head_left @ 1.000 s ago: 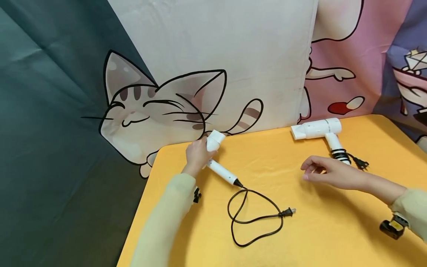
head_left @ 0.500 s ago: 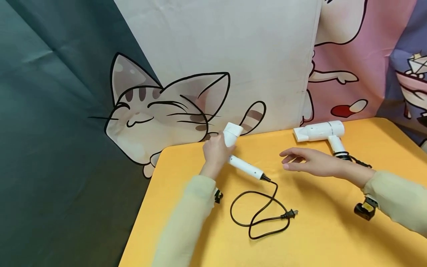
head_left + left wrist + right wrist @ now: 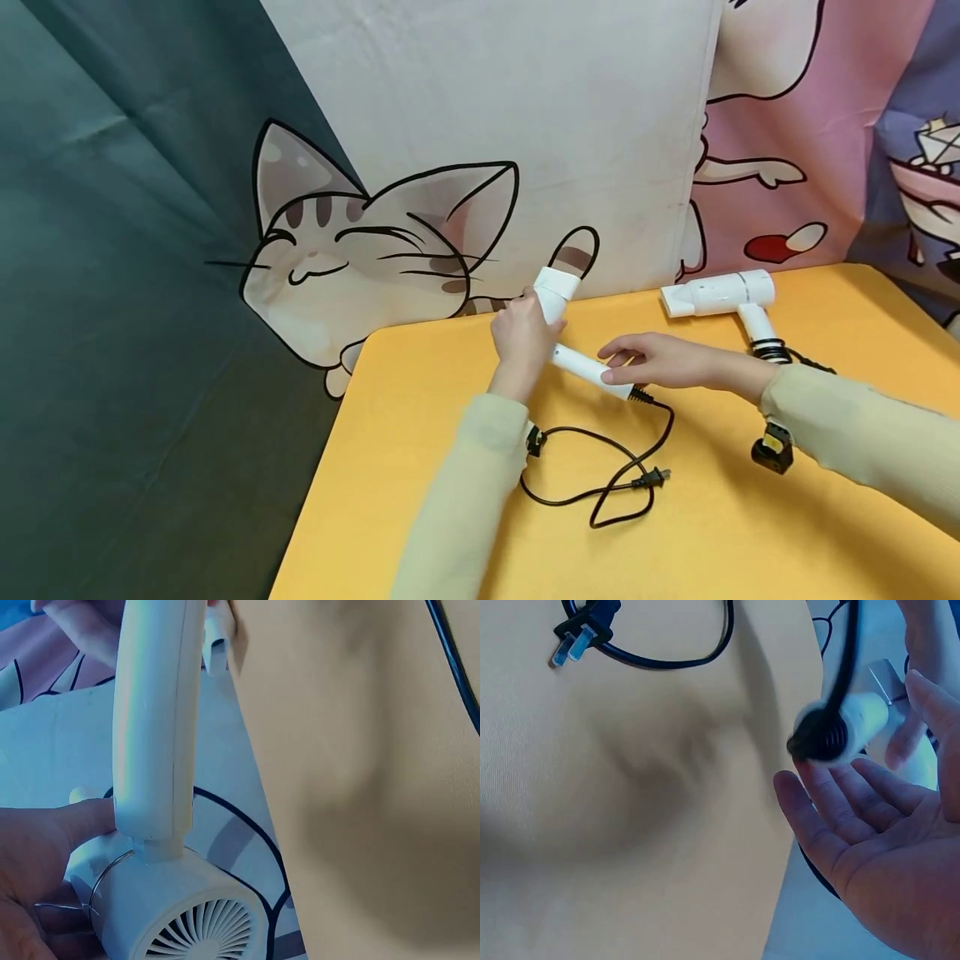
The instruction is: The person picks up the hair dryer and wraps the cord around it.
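A white hair dryer [image 3: 581, 365] is raised off the yellow table, its nozzle toward the wall and its handle slanting down to the right. My left hand [image 3: 522, 337] grips the barrel; in the left wrist view the thumb [image 3: 86, 821] lies beside the handle joint, near the vented rear. My right hand [image 3: 660, 360] is at the handle's lower end, overlapping it in the head view. Seen from the right wrist, its fingers [image 3: 840, 806] are loosely extended just under the handle end. A black cord [image 3: 660, 433] runs from the handle down to the table.
A second white hair dryer [image 3: 716, 294] lies at the back right, its black cord wound round the handle. The two-prong plug [image 3: 652, 477] rests among loose cord loops on the yellow table [image 3: 712, 542]. A cartoon-printed cloth wall [image 3: 615, 150] stands behind the table.
My left hand has lifted the hair dryer and carried it to the right, dragging the cord along. The right hand has moved left from near the second dryer to the handle's end.
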Available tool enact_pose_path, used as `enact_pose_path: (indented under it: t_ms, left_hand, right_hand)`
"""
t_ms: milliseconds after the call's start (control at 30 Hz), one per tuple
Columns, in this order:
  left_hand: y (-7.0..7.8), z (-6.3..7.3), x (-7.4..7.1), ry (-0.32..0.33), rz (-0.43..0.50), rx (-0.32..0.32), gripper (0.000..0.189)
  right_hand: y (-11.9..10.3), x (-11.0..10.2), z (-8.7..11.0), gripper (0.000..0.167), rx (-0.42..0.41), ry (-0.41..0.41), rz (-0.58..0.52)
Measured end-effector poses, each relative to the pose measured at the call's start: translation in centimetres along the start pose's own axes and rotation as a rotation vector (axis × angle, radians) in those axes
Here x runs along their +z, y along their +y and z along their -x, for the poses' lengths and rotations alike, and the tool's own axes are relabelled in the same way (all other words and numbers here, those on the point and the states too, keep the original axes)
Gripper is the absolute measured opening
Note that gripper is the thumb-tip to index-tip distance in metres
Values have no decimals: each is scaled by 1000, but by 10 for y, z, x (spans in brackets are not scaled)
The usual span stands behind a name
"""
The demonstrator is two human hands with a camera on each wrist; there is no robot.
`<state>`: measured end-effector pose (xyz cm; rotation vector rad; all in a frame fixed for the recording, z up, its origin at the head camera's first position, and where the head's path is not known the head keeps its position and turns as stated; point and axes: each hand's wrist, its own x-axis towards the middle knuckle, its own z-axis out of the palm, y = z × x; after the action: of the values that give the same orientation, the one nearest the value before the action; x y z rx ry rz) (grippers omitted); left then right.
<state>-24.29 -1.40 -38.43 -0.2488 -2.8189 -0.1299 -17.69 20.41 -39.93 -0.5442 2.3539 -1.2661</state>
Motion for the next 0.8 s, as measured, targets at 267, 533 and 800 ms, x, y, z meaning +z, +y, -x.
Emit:
enact_pose_path:
  t_ms: [267, 533, 800]
  left_hand:
    - [12, 1, 2, -36, -3, -20, 77]
    - [18, 5, 4, -66, -20, -25, 79]
    - [7, 5, 1, -165, 72, -8, 68]
  right_hand:
    - [12, 5, -8, 52, -75, 19, 22]
    - [23, 6, -8, 38, -161, 41, 66]
    - [34, 0, -6, 35, -131, 28, 73]
